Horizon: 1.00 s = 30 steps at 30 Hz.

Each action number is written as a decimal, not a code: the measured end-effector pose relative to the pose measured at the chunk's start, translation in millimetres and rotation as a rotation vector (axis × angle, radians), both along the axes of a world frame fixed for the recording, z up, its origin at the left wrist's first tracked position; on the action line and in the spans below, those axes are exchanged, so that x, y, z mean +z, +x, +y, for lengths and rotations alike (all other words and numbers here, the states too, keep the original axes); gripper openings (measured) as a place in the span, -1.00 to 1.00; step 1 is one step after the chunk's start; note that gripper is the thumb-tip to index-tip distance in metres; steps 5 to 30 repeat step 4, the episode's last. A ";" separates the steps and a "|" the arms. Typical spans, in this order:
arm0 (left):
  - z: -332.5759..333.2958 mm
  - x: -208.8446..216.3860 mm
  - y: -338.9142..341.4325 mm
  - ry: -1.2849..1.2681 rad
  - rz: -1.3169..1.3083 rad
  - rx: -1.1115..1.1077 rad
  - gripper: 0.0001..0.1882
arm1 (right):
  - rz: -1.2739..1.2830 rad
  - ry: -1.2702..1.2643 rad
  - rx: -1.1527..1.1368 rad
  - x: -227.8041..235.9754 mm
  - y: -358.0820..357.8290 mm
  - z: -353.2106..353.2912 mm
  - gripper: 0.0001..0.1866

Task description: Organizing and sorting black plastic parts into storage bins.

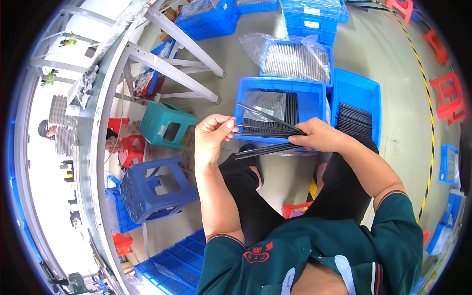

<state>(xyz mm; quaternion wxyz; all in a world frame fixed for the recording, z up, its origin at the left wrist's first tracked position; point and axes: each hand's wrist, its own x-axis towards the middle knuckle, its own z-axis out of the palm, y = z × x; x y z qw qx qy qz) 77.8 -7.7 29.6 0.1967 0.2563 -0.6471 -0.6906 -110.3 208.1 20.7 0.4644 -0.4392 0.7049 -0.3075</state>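
My right hand [320, 135] is closed around one end of a loose bundle of thin black rods [273, 132], which fan out to the left over my lap. My left hand [212, 133] pinches at the free end of one or more of them, thumb against fingertips. Just beyond, a blue bin [313, 96] holds a row of similar black rods [292, 109] with a clear plastic bag [265, 103] of small pieces lying on them. To its right, a second blue bin [368, 93] contains more dark rods [354, 119].
Farther out, a blue bin of silvery rods [295, 61] lies partly under clear plastic, near stacked blue crates [310, 22]. On the left stand a teal stool [164, 123], a blue stool [147, 191] and a grey metal-framed bench [110, 98]. Red stools [448, 96] line the far right.
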 end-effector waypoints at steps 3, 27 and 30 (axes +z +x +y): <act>7.1 -0.6 -3.7 -0.047 -0.035 -0.053 -0.86 | 0.017 -0.002 0.024 -3.2 -0.4 0.3 -0.63; 7.2 -0.9 -3.3 -0.046 -0.035 -0.052 -0.86 | 0.038 -0.005 0.035 -4.2 -1.3 0.3 -0.63; 7.2 -0.9 -3.3 -0.046 -0.035 -0.052 -0.86 | 0.038 -0.005 0.035 -4.2 -1.3 0.3 -0.63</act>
